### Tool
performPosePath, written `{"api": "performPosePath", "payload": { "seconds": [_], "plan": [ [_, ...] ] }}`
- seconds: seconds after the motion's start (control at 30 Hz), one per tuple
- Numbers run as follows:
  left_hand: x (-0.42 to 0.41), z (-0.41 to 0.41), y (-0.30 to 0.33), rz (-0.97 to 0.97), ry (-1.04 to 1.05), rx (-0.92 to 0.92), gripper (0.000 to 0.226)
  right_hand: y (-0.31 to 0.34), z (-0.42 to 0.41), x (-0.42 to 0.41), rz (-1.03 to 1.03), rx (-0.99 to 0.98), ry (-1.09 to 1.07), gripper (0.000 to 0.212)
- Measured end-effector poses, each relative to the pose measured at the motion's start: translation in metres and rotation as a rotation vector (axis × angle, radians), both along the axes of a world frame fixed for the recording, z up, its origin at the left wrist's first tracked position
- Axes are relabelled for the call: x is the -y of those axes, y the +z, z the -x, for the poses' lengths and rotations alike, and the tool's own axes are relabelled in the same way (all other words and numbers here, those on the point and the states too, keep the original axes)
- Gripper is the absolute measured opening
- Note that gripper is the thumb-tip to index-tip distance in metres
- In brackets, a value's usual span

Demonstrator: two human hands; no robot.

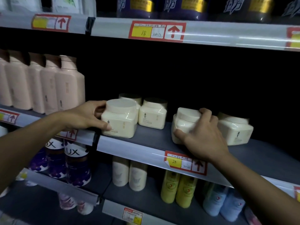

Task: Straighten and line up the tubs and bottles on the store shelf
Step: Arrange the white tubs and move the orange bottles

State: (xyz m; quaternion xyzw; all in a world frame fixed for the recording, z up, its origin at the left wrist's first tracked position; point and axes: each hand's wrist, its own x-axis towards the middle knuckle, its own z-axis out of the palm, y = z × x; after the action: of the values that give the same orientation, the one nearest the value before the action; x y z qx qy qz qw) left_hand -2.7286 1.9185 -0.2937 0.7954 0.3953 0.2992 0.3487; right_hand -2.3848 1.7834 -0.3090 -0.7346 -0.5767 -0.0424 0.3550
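Several cream tubs with round lids stand on the grey middle shelf (pixel 151 135). My left hand (pixel 86 116) grips the front left tub (pixel 121 119) from its left side, at the shelf's front edge. Behind it stand two more tubs, one (pixel 153 115) to its right and one (pixel 129 96) mostly hidden. My right hand (pixel 204 137) wraps over another tub (pixel 185 122), which leans a little to the left. A further tub (pixel 235 130) stands just right of that hand.
Pink bottles (pixel 43 85) line the left shelf section. Dark bottles (pixel 183 7) fill the shelf above. Below are Lux bottles (pixel 76 161), cream bottles (pixel 129 174), yellow bottles (pixel 178 187) and blue bottles (pixel 224 203). Price tags (pixel 185 162) sit on the shelf rails.
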Motion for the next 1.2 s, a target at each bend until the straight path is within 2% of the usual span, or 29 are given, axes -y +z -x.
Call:
{"api": "performPosePath", "payload": {
  "seconds": [0.13,0.3,0.4,0.53,0.7,0.83,0.93,1.1,1.2],
  "plan": [
    [-0.005,0.006,0.000,0.005,-0.028,0.007,0.072,0.000,0.000,-0.012,0.009,0.001,0.027,0.102],
    [-0.014,0.011,0.000,0.003,-0.050,0.007,0.071,0.006,0.000,-0.027,0.062,-0.072,0.051,0.080],
    [-0.018,0.013,-0.002,-0.011,-0.049,0.018,0.071,0.007,0.000,-0.035,0.074,-0.085,0.041,0.073],
    [-0.023,0.016,-0.003,-0.017,-0.073,0.024,0.078,0.005,0.000,-0.044,0.075,-0.087,0.030,0.075],
    [-0.026,0.015,-0.006,-0.039,-0.023,0.014,0.064,0.003,-0.003,-0.046,0.064,-0.035,0.028,0.078],
    [-0.024,0.014,-0.010,0.000,-0.025,0.055,0.066,0.004,-0.015,-0.045,0.040,0.047,0.016,0.092],
    [-0.019,0.006,-0.007,0.001,-0.009,0.050,0.068,0.011,-0.023,-0.047,0.034,0.033,0.033,0.099],
    [-0.018,-0.008,-0.007,-0.014,0.007,0.047,0.068,0.014,-0.028,-0.051,0.057,-0.024,0.071,0.081],
    [-0.018,-0.007,-0.007,-0.017,0.001,0.045,0.068,0.012,-0.029,-0.052,0.050,-0.044,0.072,0.080]
  ]
}}
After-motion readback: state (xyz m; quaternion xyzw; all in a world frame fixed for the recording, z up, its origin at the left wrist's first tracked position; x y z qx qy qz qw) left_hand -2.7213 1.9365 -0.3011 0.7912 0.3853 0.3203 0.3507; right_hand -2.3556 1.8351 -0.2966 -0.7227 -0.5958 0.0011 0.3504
